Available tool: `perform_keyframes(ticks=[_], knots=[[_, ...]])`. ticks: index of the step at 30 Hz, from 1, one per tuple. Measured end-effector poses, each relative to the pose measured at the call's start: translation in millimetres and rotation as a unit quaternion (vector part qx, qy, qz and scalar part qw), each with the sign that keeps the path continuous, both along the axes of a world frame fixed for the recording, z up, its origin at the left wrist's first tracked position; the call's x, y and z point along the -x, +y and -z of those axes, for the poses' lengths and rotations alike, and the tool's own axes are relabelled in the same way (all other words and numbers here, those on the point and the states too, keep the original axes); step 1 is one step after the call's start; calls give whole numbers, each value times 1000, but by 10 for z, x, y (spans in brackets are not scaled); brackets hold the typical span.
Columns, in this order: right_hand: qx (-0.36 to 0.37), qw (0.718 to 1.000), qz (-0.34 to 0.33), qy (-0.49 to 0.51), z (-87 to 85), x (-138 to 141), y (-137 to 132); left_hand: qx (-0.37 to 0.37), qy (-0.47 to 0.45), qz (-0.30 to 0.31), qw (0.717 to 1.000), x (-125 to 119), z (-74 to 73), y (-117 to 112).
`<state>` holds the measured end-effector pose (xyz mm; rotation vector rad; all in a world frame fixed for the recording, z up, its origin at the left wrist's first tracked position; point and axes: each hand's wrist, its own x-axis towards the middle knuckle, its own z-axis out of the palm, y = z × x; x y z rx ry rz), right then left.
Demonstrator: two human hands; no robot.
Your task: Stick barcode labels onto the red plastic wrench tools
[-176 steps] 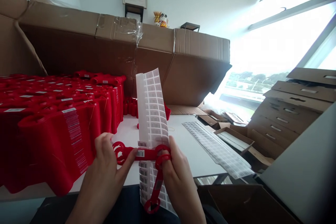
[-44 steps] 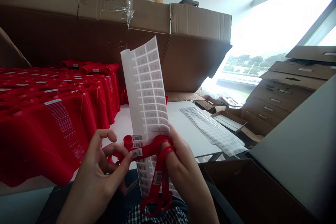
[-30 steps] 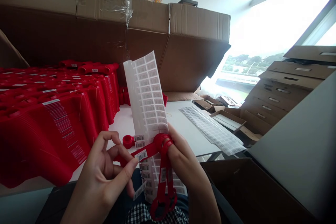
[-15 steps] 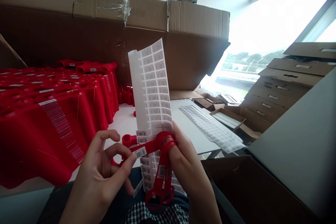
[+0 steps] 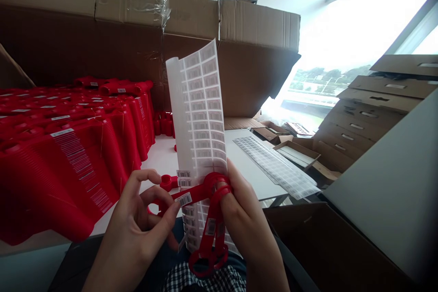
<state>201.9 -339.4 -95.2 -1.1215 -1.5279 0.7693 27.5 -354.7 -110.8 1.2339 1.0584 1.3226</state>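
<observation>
**Left hand:** your left hand point(image 5: 132, 232) has a pinching grip, with the thumb pressed on the red plastic strip point(image 5: 195, 194) beside its barcode sticker point(image 5: 184, 199).

**Right hand:** your right hand point(image 5: 248, 226) has its grip pressed together on the strip's looped part, against the barcode label sheet point(image 5: 200, 118).

**Strip:** it lies across the lower part of the sheet, with its loop hanging below.

**Sheet:** it stands upright between your hands, curling at the top.

**Around:** the white worktop point(image 5: 239, 169) carries a second label sheet point(image 5: 275, 166); stacks of red plastic pieces point(image 5: 75, 169) stand to the left.
</observation>
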Motion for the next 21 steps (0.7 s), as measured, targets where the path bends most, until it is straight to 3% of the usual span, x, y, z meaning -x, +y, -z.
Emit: perform_keyframes(ticks=[9, 15, 21], knots=[[6, 1000, -1, 0, -20, 16, -55, 5, 7, 19, 1000, -20, 3, 41], [-24, 1000, 2, -9, 3, 48, -56, 41, 61, 23, 997, -42, 76, 235], [-37, 996, 80, -7, 5, 41, -38, -5, 235, -138, 962, 4, 131, 368]])
